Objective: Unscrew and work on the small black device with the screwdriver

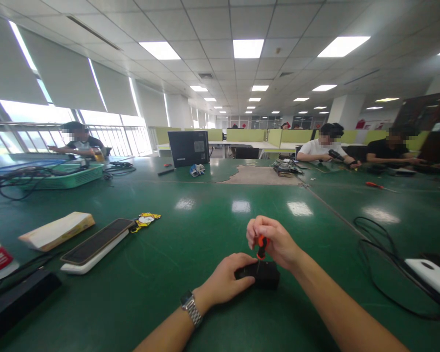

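A small black box-shaped device lies on the green table in front of me. My left hand grips its left end, thumb on the near side and fingers over the far side. In my right hand is a screwdriver with an orange and black handle, held upright with the fingers closed around it. Its thin shaft points down onto the top of the black device. Whether the tip sits in a screw is too small to tell.
Left stand a phone on a white slab, a tissue pack and a green basket of cables. A black cable and white device lie right. Another screwdriver is farther off. Several people sit across the table.
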The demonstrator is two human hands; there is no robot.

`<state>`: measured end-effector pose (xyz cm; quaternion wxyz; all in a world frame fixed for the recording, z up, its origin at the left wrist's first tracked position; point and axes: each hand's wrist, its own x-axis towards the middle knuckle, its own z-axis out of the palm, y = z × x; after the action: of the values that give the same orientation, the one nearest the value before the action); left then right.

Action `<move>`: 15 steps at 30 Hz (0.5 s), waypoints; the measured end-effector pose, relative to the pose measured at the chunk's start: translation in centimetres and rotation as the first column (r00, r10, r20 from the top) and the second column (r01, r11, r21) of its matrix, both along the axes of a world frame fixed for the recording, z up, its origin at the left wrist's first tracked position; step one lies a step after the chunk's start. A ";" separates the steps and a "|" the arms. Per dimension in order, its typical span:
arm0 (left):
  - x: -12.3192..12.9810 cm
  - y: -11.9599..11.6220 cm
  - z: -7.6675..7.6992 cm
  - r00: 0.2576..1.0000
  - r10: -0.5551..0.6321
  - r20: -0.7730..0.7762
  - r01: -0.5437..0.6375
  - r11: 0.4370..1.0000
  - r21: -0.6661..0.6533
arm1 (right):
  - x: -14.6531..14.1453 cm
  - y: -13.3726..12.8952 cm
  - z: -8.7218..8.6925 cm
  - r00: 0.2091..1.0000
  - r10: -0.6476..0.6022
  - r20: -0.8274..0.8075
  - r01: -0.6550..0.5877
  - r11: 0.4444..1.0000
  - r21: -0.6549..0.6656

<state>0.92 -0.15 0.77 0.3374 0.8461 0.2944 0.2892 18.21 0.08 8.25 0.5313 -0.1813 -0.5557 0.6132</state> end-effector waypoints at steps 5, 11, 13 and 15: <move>0.0 -0.1 0.3 1.000 -0.017 -0.013 0.018 1.000 0.008 | 0.1 -0.3 0.4 0.999 0.046 0.007 -0.046 0.999 0.001; 0.0 0.0 0.1 1.000 -0.008 -0.014 0.008 1.000 0.020 | -0.2 -0.3 0.7 0.995 -0.080 -0.055 0.077 0.996 -0.054; 0.0 0.0 0.0 1.000 0.001 -0.019 0.000 0.999 0.039 | 0.7 0.1 1.1 0.977 -0.214 -0.022 0.212 0.975 -0.063; -0.1 0.1 -0.1 0.999 0.033 -0.035 -0.030 0.998 0.064 | 2.3 0.8 1.5 0.900 -0.430 0.072 0.433 0.901 -0.020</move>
<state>0.83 -0.09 0.66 0.3005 0.8567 0.3045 0.2881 20.52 0.86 9.75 0.6320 -0.3294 -0.5081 0.4837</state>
